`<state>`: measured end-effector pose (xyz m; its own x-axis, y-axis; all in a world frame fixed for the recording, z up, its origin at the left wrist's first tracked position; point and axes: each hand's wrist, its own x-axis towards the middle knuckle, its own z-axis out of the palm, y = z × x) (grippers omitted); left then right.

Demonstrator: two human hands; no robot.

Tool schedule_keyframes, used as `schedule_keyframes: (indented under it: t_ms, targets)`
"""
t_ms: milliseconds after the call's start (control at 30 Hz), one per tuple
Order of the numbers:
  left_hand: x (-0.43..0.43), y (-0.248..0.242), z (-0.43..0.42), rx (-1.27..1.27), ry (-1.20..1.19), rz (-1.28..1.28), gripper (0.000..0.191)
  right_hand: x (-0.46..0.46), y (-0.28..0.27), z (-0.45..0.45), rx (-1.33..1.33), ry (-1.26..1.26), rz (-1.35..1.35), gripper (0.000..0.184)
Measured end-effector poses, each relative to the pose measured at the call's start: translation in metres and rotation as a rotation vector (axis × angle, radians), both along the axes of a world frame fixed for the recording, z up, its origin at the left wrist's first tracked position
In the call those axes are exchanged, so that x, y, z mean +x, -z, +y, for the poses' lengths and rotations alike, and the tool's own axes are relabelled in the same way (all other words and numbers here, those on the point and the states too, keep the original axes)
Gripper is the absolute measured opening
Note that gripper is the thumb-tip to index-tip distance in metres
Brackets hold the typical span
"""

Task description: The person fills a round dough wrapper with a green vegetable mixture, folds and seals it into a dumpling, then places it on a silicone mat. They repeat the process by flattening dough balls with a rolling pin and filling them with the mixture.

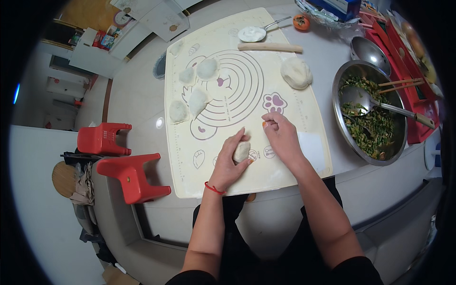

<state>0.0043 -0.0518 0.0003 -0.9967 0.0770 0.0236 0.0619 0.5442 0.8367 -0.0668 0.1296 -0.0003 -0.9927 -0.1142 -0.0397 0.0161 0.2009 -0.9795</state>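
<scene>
My left hand (229,156), with a red string bracelet on its wrist, curls around a small lump of dough (242,152) near the front of the cream pastry mat (231,181). To the right, my right hand (284,135) hovers over or rests on the mat beside a printed paw mark; its fingertips are drawn together with nothing visible in them. A large ball of dough (296,73) sits at the mat's right edge. Several filled dumplings (198,101) lie at the left. Toward the back are a wooden rolling pin (269,47) and a ladle of flour (252,34).
On the right stands a steel bowl of chopped green filling (370,151), holding a large spoon (358,100) and chopsticks (400,84). Behind it are a metal bowl (370,55) and a red tray (420,117). A persimmon (301,22) sits at the back. Red plastic stools (133,178) stand left of the table.
</scene>
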Motion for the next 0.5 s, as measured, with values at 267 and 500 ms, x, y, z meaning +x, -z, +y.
schedule_keyframes:
  t_ms: [267, 500]
  targets:
    - [-0.003, 0.021, 0.040, -0.218, -0.295, 0.190, 0.073, -0.001, 0.003, 0.002, -0.061, 0.012, -0.053, 0.024]
    - [-0.001, 0.001, 0.009, -0.281, 0.032, 0.277, 0.066, -0.002, -0.007, 0.009, -0.082, 0.025, -0.065, 0.024]
